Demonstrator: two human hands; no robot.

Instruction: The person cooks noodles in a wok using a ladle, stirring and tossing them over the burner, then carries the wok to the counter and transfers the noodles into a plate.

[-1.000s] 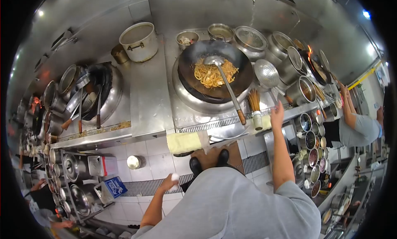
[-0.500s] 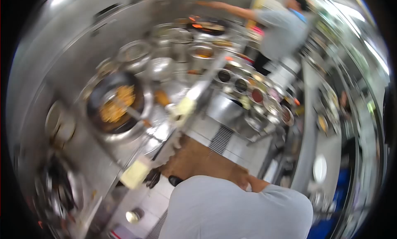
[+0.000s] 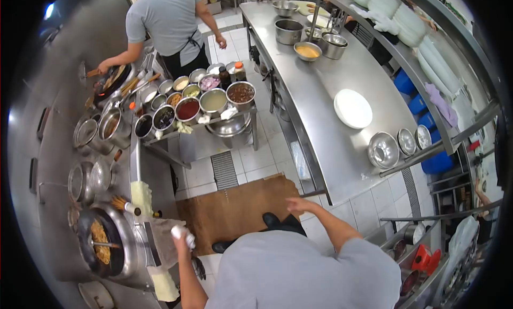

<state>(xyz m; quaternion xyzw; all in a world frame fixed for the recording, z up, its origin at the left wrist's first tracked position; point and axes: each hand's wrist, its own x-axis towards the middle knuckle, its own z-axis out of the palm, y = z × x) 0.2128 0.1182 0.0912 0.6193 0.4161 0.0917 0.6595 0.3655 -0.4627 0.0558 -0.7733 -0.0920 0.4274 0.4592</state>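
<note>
Well, in the head view, the only one I have, the whole scene has swung round: a second ago I was square to the stove (image 3: pixel 133 171), and now it runs down my left. The noodles (image 3: pixel 99 229) lie in the wok (image 3: pixel 114 231), at the lower left, with the ladle (image 3: pixel 107 245) resting across them. Neither hand is on it, so as I judge it the stirring is on pause.

My left hand (image 3: pixel 182 245) grips a bunched white cloth (image 3: pixel 183 234), as it did before the turn, and hangs near the stove's front edge. My right hand (image 3: pixel 300 205), lately by the stove, is now out over the brown mat (image 3: pixel 246 207), fingers loose; I see nothing in it.

The worktop (image 3: pixel 320 143) has come into full view on the right, bearing white plates (image 3: pixel 352 109) and steel bowls (image 3: pixel 383 150), well apart from both hands. Beyond the sauce pots (image 3: pixel 187 110), a co-worker (image 3: pixel 166 25) tends another pan. To me, the turn puts attention on this side, away from the noodles.
</note>
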